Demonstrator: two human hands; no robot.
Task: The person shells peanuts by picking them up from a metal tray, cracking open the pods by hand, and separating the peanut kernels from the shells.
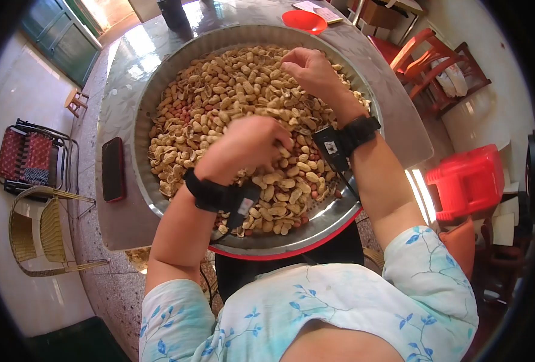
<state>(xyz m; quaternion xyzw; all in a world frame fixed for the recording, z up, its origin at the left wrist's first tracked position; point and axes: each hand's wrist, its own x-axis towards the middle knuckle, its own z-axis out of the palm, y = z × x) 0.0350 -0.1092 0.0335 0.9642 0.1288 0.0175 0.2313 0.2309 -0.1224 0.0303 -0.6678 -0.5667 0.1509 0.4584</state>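
Observation:
A wide metal pan (143, 151) holds a big heap of peanuts (219, 78), some in whole shells, with split shells and reddish kernels among them. Low over the middle of the heap is my left hand (246, 145), blurred by motion, its fingers curled around what looks like a peanut at the fingertips. My right hand (309, 69) hovers above the far right part of the heap, closed in a pinch; its fingertips hide anything they hold. Each wrist wears a black strap with a small box.
The pan rests at the near edge of a grey table (119, 223). A phone (113, 169) lies left of it, and a red bowl (304, 22) and a dark cup (172, 13) stand beyond. Chairs (44, 232) are at the left, red plastic stools (466, 181) at the right.

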